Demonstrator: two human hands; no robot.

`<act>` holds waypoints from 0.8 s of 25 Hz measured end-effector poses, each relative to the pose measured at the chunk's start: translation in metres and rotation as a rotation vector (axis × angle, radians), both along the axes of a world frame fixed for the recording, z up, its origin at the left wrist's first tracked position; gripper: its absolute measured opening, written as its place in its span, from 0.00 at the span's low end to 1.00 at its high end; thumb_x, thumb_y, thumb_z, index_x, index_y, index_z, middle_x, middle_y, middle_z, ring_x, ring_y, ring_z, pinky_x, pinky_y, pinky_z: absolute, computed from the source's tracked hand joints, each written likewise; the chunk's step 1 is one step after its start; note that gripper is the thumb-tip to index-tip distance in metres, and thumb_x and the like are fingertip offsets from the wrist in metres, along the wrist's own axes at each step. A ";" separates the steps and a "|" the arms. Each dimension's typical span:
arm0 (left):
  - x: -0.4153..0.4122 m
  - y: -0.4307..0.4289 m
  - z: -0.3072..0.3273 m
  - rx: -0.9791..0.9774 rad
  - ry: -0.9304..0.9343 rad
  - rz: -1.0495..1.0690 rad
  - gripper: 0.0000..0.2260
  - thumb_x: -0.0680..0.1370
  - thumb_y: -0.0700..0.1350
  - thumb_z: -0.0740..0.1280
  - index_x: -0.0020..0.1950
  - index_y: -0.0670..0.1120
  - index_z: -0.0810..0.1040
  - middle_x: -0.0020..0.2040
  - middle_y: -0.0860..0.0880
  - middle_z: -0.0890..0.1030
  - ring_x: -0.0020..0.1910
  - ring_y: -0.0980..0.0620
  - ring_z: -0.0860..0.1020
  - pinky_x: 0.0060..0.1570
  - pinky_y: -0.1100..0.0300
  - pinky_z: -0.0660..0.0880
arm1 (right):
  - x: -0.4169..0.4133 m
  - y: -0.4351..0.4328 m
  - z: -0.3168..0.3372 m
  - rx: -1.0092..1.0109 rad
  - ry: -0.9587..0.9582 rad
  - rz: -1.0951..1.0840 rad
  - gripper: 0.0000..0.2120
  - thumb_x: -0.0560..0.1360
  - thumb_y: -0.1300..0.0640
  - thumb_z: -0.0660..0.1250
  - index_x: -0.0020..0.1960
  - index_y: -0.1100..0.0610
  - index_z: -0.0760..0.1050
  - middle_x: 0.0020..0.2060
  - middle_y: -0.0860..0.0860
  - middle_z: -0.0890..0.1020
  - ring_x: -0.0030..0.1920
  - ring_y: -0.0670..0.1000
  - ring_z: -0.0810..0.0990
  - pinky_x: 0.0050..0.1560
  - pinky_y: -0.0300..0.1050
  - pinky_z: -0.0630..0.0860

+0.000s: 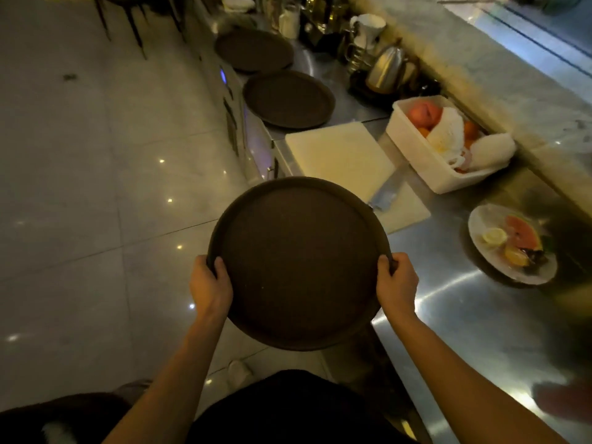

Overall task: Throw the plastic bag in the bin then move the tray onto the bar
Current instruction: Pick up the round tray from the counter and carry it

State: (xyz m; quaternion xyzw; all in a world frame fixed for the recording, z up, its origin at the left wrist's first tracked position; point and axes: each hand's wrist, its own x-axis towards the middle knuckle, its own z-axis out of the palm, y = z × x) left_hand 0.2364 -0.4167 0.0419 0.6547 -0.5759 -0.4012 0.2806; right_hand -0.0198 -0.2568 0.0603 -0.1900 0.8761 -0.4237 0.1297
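Note:
I hold a round dark brown tray (pixel 299 261) in the air in front of me, over the floor and the front edge of the steel counter (pixel 464 315). My left hand (pixel 209 285) grips its left rim and my right hand (pixel 397 282) grips its right rim, thumbs on top. The tray carries nothing. The marble bar (pixel 499 78) runs along the right, raised behind the counter. No plastic bag or bin is in sight.
Two more dark round trays (pixel 290 99) (pixel 254 49) lie further along the counter. A white cutting board (pixel 342 155) with a knife (pixel 387 195), a white tub of fruit (pixel 426 155), a plate of fruit scraps (pixel 512 245) and a metal kettle (pixel 387 67) stand there too. Tiled floor (pixel 96 187) lies left.

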 end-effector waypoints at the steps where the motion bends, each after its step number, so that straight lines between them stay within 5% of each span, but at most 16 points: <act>1: 0.016 -0.013 0.001 0.009 0.010 0.036 0.13 0.82 0.46 0.58 0.62 0.40 0.71 0.52 0.45 0.75 0.50 0.48 0.75 0.49 0.52 0.74 | 0.011 -0.021 0.002 0.001 0.001 0.041 0.08 0.80 0.53 0.60 0.48 0.57 0.72 0.39 0.53 0.77 0.38 0.50 0.77 0.45 0.46 0.75; 8: 0.123 -0.078 0.011 -0.033 0.048 0.294 0.11 0.82 0.45 0.58 0.57 0.38 0.72 0.49 0.44 0.75 0.46 0.48 0.74 0.44 0.53 0.70 | 0.088 -0.155 0.015 0.033 -0.006 0.308 0.07 0.81 0.54 0.59 0.49 0.56 0.71 0.36 0.47 0.74 0.36 0.44 0.73 0.40 0.42 0.69; 11: 0.152 -0.102 0.014 -0.040 0.030 0.392 0.11 0.82 0.45 0.59 0.57 0.38 0.73 0.49 0.43 0.76 0.46 0.47 0.74 0.44 0.53 0.70 | 0.109 -0.202 0.014 0.048 0.006 0.396 0.10 0.80 0.53 0.60 0.51 0.60 0.73 0.38 0.51 0.77 0.38 0.50 0.75 0.40 0.44 0.71; 16: 0.163 -0.146 0.013 -0.039 0.022 0.456 0.08 0.82 0.45 0.59 0.53 0.42 0.73 0.47 0.44 0.76 0.46 0.46 0.76 0.44 0.52 0.72 | 0.119 -0.261 0.014 0.047 -0.017 0.461 0.05 0.81 0.55 0.59 0.49 0.55 0.71 0.36 0.44 0.73 0.36 0.38 0.71 0.34 0.31 0.64; 20: 0.134 -0.196 0.016 -0.046 -0.002 0.432 0.10 0.82 0.45 0.59 0.56 0.40 0.73 0.47 0.45 0.76 0.46 0.47 0.75 0.44 0.53 0.70 | 0.094 -0.305 0.004 0.018 -0.055 0.428 0.06 0.81 0.55 0.58 0.50 0.56 0.71 0.36 0.43 0.73 0.36 0.40 0.72 0.34 0.33 0.65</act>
